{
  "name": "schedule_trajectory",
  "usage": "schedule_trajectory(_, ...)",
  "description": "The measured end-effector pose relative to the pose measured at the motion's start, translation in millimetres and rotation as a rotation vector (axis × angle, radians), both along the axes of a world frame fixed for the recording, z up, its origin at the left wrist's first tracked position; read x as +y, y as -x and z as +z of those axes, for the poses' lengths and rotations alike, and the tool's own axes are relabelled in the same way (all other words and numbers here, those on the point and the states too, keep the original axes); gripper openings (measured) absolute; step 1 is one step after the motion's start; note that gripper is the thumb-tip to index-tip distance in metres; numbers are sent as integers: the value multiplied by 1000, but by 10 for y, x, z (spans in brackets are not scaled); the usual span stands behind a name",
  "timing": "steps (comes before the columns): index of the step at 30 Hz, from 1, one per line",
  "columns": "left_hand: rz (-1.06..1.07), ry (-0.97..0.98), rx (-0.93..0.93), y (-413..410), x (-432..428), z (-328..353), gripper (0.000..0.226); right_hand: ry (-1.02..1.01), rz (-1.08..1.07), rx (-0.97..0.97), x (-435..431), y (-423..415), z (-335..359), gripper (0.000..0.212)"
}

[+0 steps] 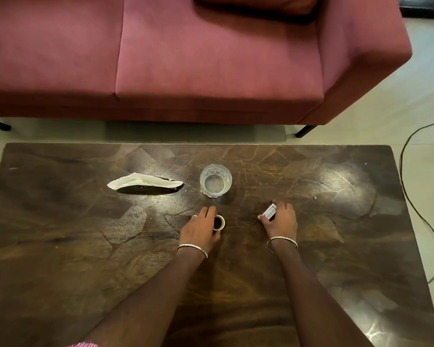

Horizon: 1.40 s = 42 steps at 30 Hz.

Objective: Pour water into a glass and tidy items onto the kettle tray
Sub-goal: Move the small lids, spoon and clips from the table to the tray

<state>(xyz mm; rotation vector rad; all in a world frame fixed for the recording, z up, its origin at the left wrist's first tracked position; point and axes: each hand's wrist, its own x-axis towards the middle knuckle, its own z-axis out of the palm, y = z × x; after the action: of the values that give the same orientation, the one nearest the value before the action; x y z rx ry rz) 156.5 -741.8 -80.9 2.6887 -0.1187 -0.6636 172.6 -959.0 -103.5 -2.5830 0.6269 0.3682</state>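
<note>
The left hand [200, 229] is curling its thumb and fingers round a small cream ring-shaped object [219, 222] on the dark wooden table [60, 246]. To its right, the right hand [281, 219] is pinching a small white packet [270, 211]. Just beyond the left hand's fingertips, the glass [215, 180] is standing upright, holding water. Beyond and left of that hand, a white tissue [140, 181] is lying over a dark flat item [145, 190].

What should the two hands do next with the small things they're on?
Probably lift both clear of the table: the left hand grips a small round item, the right hand pinches a small packet, both low over it, and the glass already seems to hold water. No tray is in view.
</note>
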Motion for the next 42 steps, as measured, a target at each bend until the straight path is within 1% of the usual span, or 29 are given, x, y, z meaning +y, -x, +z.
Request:
schedule_trajectory(4,118,110,-6,178,177,104,40,-124,-62,-65,265,404,186,58)
schedule_trajectory(7,168,167,-12,404,375,190,41,-292,-132,-103,586,793,273,56)
schedule_trajectory(9,210,208,-15,569,499,240,42,-369,-173,-109,827,1049,318,57)
schedule_trajectory(12,286,285,-44,830,718,355,44,-452,-167,-96,1230,1396,470,61)
schedule_trajectory(14,341,281,-73,978,872,461,43,-495,-127,-77,1465,1567,589,63)
schedule_trajectory(16,390,292,-104,1136,1075,568,42,-496,-37,-67,1681,1683,696,62)
schedule_trajectory(21,508,389,-160,1523,1636,742,40,-454,181,-61,2147,1782,903,61)
schedule_trajectory(26,563,413,-265,1908,2276,1025,43,-394,312,-120,2695,1848,1214,61)
schedule_trajectory(31,646,400,-307,2326,3018,1197,44,-404,373,-143,3350,2088,1490,59)
schedule_trajectory(35,687,412,-382,2639,3570,1378,44,-426,340,-189,3932,2379,1677,50)
schedule_trajectory(38,741,394,-397,2892,4024,1533,40,-444,339,-171,4400,2610,1782,53)
schedule_trajectory(42,842,368,-421,3226,4742,1633,40,-458,402,-159,5113,2845,1862,59)
